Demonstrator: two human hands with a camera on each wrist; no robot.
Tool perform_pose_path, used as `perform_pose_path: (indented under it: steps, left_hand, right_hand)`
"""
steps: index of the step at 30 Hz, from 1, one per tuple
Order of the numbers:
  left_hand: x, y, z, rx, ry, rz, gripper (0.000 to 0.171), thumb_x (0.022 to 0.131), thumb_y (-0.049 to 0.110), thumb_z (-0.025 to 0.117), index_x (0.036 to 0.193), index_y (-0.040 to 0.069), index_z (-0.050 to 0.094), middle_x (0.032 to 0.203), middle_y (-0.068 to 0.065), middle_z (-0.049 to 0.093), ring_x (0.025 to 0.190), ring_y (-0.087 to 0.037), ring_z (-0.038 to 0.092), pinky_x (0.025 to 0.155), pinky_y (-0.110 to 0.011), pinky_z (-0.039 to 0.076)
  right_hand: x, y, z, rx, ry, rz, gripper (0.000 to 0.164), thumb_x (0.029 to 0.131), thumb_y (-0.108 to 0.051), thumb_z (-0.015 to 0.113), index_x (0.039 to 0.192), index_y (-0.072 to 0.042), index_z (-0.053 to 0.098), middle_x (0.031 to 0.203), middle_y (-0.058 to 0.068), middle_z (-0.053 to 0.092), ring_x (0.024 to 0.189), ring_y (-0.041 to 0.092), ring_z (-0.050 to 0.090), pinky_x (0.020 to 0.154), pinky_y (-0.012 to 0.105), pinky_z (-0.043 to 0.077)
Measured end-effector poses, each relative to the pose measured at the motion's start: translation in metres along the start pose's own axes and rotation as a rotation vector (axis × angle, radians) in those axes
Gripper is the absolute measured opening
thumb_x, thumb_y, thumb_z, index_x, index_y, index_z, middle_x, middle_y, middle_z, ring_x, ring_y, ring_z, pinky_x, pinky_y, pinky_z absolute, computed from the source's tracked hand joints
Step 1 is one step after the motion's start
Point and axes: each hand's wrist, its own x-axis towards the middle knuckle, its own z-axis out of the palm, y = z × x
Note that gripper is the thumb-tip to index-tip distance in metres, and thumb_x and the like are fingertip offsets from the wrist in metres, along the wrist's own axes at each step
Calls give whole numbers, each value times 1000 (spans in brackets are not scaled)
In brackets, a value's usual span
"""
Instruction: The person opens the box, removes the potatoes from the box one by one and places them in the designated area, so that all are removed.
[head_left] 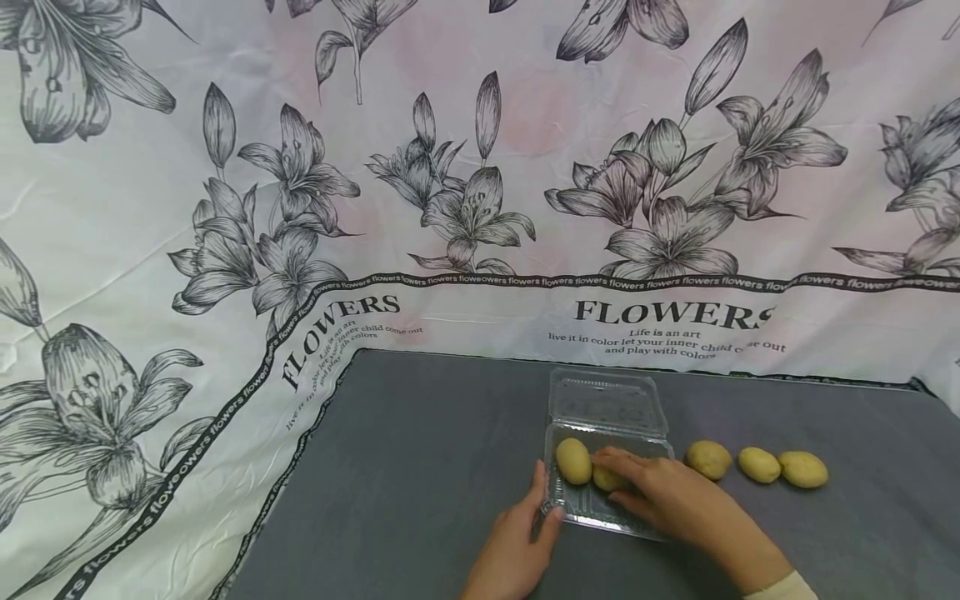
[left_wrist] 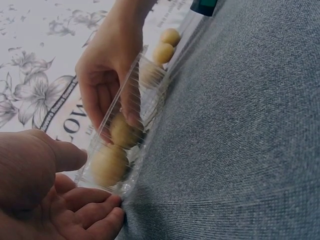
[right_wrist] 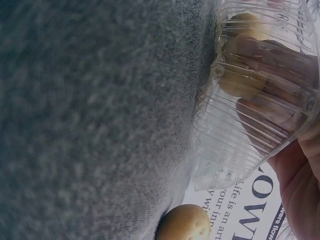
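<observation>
A clear plastic clamshell box lies on the grey cloth with its lid folded back. Inside at the left sits a yellow potato. Beside it, my right hand reaches into the box and grips a second potato, partly hidden by the fingers. In the left wrist view, that potato is low in the box, near its neighbour. My left hand is at the box's near left corner, thumb and fingers apart, fingertips touching the edge.
Right of the box, three more potatoes lie in a row: one by the box, a middle one and an outer one. Behind the grey cloth hangs a white flower-printed sheet.
</observation>
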Motion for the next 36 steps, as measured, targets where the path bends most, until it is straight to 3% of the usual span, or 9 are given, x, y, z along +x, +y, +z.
perform_pose_path:
  steps: [8, 13, 23, 29, 36]
  left_hand:
    - [0, 2, -1, -21, -14, -16, 69, 111, 38, 56, 168, 9, 27, 162, -11, 46, 143, -34, 51, 118, -55, 43]
    - [2, 3, -1, -38, -14, -23, 70, 111, 38, 56, 168, 9, 27, 163, -12, 44, 145, -33, 49, 119, -55, 42]
    - [3, 4, 0, -25, -19, -15, 70, 111, 37, 56, 167, 7, 27, 163, -13, 44, 143, -34, 52, 117, -54, 44]
    - [4, 3, 1, -41, -17, -4, 70, 111, 36, 57, 167, 5, 27, 162, -15, 45, 143, -36, 51, 117, -54, 44]
    - [4, 2, 3, -35, -1, 24, 69, 111, 34, 57, 166, 5, 28, 161, -16, 46, 142, -36, 52, 117, -54, 44]
  right_hand:
    - [-1, -1, -2, 33, -39, 26, 52, 90, -16, 86, 138, -10, 67, 132, 17, 73, 106, 30, 76, 83, 42, 65]
    - [0, 0, -1, 25, -32, 13, 53, 88, -13, 87, 137, -9, 68, 131, 15, 74, 105, 27, 77, 83, 39, 65]
    - [0, 2, -7, 52, -49, -9, 54, 88, -8, 86, 138, -8, 66, 132, 19, 72, 89, 18, 77, 75, 36, 65]
    - [-2, 1, -9, 57, -15, -38, 55, 85, -2, 86, 136, -7, 67, 135, 20, 70, 65, -8, 58, 61, 20, 57]
    - [-6, 1, -8, 24, 73, -78, 58, 78, 1, 90, 132, -6, 69, 133, 23, 71, 61, -12, 55, 55, 9, 49]
